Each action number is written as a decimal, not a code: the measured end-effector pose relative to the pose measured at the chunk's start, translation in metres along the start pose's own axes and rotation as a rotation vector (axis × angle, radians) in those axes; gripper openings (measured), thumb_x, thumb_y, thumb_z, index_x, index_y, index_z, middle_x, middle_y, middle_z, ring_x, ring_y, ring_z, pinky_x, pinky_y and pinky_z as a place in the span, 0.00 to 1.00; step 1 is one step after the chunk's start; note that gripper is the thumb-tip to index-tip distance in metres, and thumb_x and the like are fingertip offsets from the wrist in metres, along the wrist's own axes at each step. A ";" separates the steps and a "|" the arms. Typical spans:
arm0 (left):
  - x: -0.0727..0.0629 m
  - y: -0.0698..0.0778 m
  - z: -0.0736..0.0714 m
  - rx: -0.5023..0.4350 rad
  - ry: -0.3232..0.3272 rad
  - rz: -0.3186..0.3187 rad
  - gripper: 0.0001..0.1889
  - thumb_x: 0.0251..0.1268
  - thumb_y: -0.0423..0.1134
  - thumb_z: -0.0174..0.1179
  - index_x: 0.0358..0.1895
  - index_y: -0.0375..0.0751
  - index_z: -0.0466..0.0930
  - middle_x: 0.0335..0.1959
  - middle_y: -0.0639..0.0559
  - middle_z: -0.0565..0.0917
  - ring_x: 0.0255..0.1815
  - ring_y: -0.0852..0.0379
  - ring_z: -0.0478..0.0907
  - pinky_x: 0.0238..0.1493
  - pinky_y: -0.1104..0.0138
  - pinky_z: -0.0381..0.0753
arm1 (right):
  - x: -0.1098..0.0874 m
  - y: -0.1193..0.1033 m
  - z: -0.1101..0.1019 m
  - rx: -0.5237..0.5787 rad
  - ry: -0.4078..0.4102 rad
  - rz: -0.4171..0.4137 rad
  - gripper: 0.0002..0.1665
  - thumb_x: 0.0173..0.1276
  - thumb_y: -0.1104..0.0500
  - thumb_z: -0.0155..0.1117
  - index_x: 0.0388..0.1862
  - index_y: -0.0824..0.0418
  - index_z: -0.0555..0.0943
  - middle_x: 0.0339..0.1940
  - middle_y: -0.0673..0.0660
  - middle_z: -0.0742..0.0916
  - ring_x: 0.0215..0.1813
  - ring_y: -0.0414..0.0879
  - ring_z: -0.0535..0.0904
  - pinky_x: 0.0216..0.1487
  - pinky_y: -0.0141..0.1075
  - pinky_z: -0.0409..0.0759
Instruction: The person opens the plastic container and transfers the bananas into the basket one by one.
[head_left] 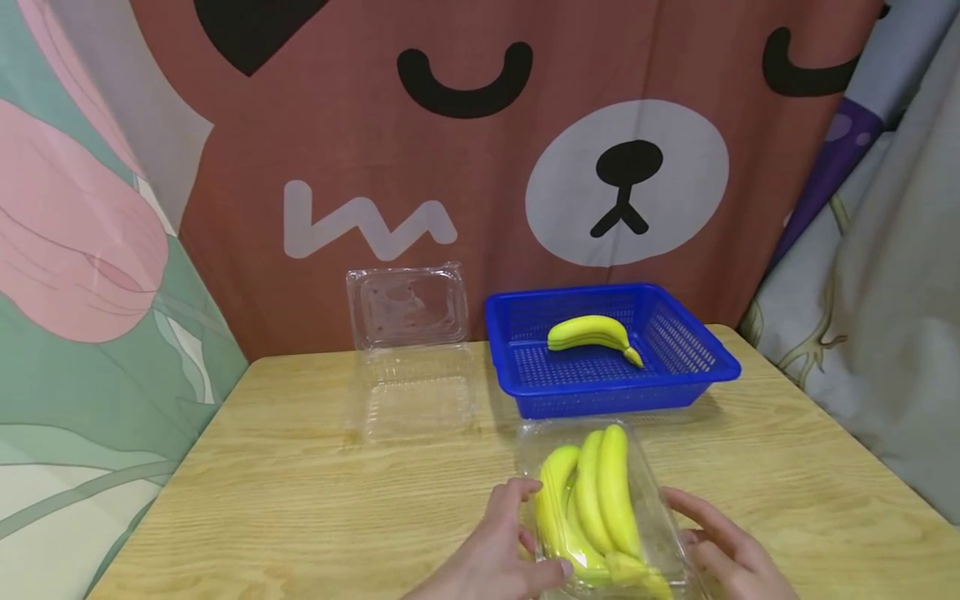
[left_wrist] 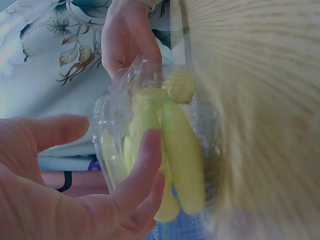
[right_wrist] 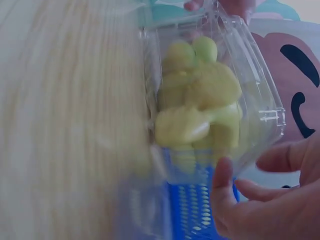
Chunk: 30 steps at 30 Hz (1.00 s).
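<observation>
A clear plastic clamshell box (head_left: 656, 500) with several yellow bananas (head_left: 615, 492) inside lies at the table's front, its lid down over the fruit. At its left side is my left hand (head_left: 498, 550), thumb over the front left corner and fingers along the side. The left wrist view shows this hand (left_wrist: 95, 195) with thumb and fingers spread apart. My right hand (head_left: 727, 542) is at the right side, fingertips right at the box edge. In the right wrist view its fingers (right_wrist: 225, 187) stand loosely apart by the box's corner.
Behind the box stands a blue plastic basket (head_left: 607, 392) with one yellow banana (head_left: 588, 332) in it. To its left another clear clamshell box (head_left: 416, 354) stands with its lid raised. A bear-patterned curtain (head_left: 480, 167) hangs behind the wooden table (head_left: 300, 500).
</observation>
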<state>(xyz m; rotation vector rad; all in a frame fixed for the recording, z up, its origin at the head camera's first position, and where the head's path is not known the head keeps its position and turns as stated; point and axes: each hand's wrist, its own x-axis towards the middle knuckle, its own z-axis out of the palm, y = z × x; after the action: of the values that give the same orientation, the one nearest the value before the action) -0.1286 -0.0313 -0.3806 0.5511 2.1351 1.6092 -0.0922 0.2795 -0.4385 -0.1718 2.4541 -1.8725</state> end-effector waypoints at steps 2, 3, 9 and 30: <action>0.002 0.000 -0.002 -0.009 0.004 0.021 0.33 0.58 0.32 0.66 0.65 0.44 0.62 0.48 0.49 0.67 0.25 0.56 0.77 0.21 0.63 0.80 | -0.002 -0.003 0.006 -0.134 0.120 -0.084 0.31 0.73 0.69 0.52 0.69 0.43 0.71 0.60 0.32 0.75 0.53 0.30 0.74 0.44 0.28 0.78; 0.003 0.000 -0.004 -0.013 0.011 0.037 0.31 0.58 0.29 0.63 0.64 0.43 0.62 0.48 0.48 0.67 0.25 0.56 0.78 0.19 0.62 0.81 | -0.003 -0.005 0.010 -0.227 0.179 -0.153 0.32 0.70 0.69 0.57 0.71 0.48 0.71 0.62 0.32 0.72 0.56 0.27 0.71 0.46 0.24 0.75; 0.014 -0.007 -0.016 0.027 0.096 0.107 0.38 0.45 0.18 0.59 0.64 0.44 0.63 0.59 0.43 0.64 0.37 0.52 0.78 0.16 0.62 0.82 | -0.003 -0.026 0.032 -0.752 0.231 -0.673 0.48 0.54 0.46 0.76 0.72 0.56 0.69 0.78 0.57 0.61 0.76 0.37 0.48 0.72 0.33 0.39; 0.033 -0.036 -0.018 -0.028 0.000 0.097 0.44 0.44 0.33 0.75 0.68 0.44 0.61 0.66 0.43 0.61 0.54 0.48 0.76 0.52 0.58 0.79 | 0.002 -0.054 0.055 -1.143 0.271 -0.864 0.42 0.63 0.30 0.59 0.63 0.59 0.79 0.65 0.57 0.79 0.58 0.60 0.79 0.49 0.46 0.82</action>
<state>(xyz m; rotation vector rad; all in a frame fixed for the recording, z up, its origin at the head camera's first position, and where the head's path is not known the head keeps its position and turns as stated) -0.1684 -0.0367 -0.4135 0.6544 2.1125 1.6875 -0.0850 0.2126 -0.4008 -1.2020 3.6526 -0.2212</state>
